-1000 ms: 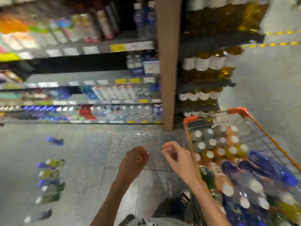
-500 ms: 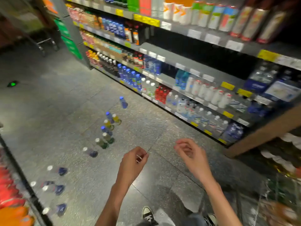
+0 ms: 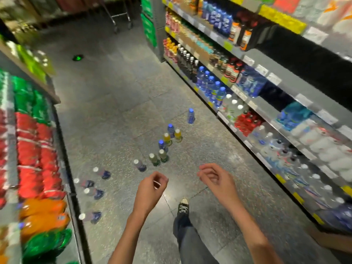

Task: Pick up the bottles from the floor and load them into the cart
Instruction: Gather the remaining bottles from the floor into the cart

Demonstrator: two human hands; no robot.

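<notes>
Several bottles stand upright on the grey floor ahead of me in a loose line. A blue bottle (image 3: 190, 115) is farthest. Behind it come yellow-green bottles (image 3: 178, 135) with blue-capped ones, then clear white-capped bottles (image 3: 139, 165) trailing toward the left shelf (image 3: 89, 191). My left hand (image 3: 151, 187) and my right hand (image 3: 216, 179) hang in front of me with loosely curled fingers, and neither holds anything. Both are short of the nearest bottles. The cart is out of view.
Drink shelves (image 3: 253, 103) line the right side of the aisle. A rack of red, orange and green packs (image 3: 36, 159) lines the left. My foot (image 3: 183, 205) is stepping forward on the floor. A trolley frame (image 3: 122, 18) stands at the far end.
The view has swung left, away from the loaded cart and down the aisle, and the bottles are nearer. Both hands stayed empty in front of me.
</notes>
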